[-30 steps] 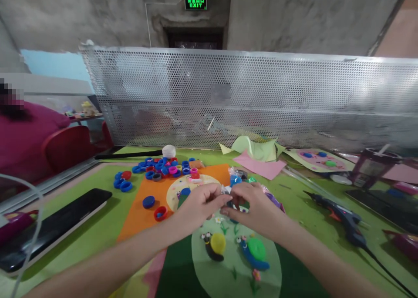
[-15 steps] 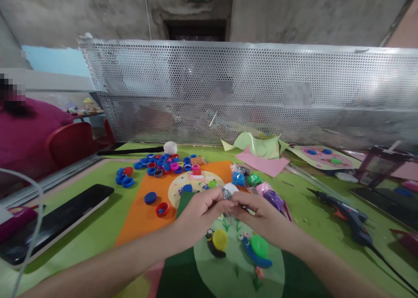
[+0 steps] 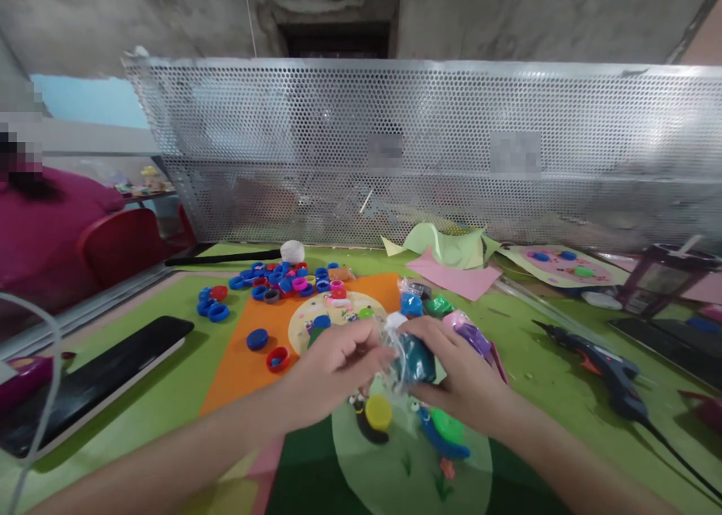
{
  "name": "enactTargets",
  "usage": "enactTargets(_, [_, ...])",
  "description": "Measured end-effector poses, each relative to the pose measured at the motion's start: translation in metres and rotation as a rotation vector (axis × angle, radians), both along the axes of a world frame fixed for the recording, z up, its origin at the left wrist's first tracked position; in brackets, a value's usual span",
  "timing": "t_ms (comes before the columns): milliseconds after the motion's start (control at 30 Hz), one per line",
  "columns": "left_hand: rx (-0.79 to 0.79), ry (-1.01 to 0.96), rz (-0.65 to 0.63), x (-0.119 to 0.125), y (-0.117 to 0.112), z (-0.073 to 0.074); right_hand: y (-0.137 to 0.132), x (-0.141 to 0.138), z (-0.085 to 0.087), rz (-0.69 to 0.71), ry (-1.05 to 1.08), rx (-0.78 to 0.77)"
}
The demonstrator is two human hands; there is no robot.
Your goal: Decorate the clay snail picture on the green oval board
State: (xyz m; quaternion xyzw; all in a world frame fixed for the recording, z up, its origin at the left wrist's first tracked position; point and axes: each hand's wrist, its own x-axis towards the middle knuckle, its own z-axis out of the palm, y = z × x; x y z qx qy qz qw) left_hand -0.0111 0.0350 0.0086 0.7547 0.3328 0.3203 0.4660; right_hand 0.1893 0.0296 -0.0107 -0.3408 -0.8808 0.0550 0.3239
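Observation:
A small clear plastic packet of dark teal modelling clay (image 3: 418, 358) is held up between my two hands. My right hand (image 3: 465, 368) grips the clay end, fingers over the top and thumb beneath. At its loose clear end, my left hand (image 3: 344, 365) pinches the plastic between thumb and fingers. Below the hands lies a pale green oval card (image 3: 411, 481) on dark green paper. On it are a snail with a yellow cap shell (image 3: 378, 413), a blue snail with a green cap shell (image 3: 451, 434) and a small pink flower (image 3: 447, 468).
Bottle caps (image 3: 282, 280) are heaped at the back left, near orange paper (image 3: 231, 376). Behind my hands lie more clay packets (image 3: 411, 303). A glue gun (image 3: 606, 372) with its cord is on the right, a phone (image 3: 107, 380) on the left. A perforated metal screen (image 3: 440, 146) stands behind.
The teal clay packet has come into view between my hands. My right hand has opened around it and turned, while my left hand has shifted slightly left, pinching the clear plastic.

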Motion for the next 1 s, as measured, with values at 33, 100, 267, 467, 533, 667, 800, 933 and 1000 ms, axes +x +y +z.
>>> enactTargets(33, [0.025,0.026,0.026,-0.002,0.002,0.003,0.0,0.001,0.0,-0.025,0.011,0.008])
enactTargets(100, [0.09,0.07,0.09,-0.005,0.005,0.006,0.0,0.002,0.001,-0.073,0.025,0.02])
enactTargets(267, [0.332,-0.002,0.292,-0.006,0.006,-0.004,0.001,0.001,-0.002,-0.131,0.03,-0.062])
enactTargets(467, [0.47,-0.004,0.183,-0.007,0.004,-0.008,0.002,0.0,-0.001,-0.127,0.045,-0.11])
enactTargets(533, [0.493,0.032,0.161,-0.007,0.004,-0.006,0.002,0.001,-0.001,-0.146,0.032,-0.108])
enactTargets(667, [0.594,0.1,0.161,-0.007,0.002,-0.008,0.001,0.002,-0.001,-0.168,0.007,-0.093])
enactTargets(800, [0.635,0.115,0.212,-0.006,0.0,-0.015,0.001,0.0,-0.003,-0.201,0.012,-0.094])
enactTargets(933, [0.56,0.08,0.277,-0.003,-0.002,-0.017,0.002,-0.002,-0.003,-0.223,0.018,-0.09])
enactTargets(1000, [0.53,0.058,0.288,-0.001,-0.002,-0.017,0.002,-0.002,-0.004,-0.219,0.015,-0.083])
